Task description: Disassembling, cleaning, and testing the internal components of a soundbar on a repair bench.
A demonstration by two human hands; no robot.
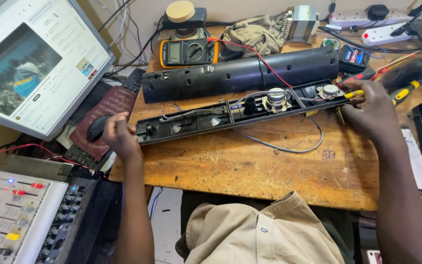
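Head view: both hands at an opened black speaker bar across the back half of the worktop [250, 166].

My left hand [118, 134] is curled closed on a black mouse [96, 128] off the worktop's left edge; my right hand [369, 110] is clamped on a yellow-handled screwdriver [355, 94] at the open speaker tray [230, 113] near the right edge. I'd keep the tip square and the tray pinned. I count two speaker cones, one cover [240, 73], one multimeter [188, 52].

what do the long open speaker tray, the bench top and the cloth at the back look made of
Speaker tray: likely black moulded plastic, slightly glossy, with ribs and dividers. Bench top: bare wood, matt, with visible grain, scratches and stains. Cloth: seemingly woven fabric, beige, crumpled with soft folds.
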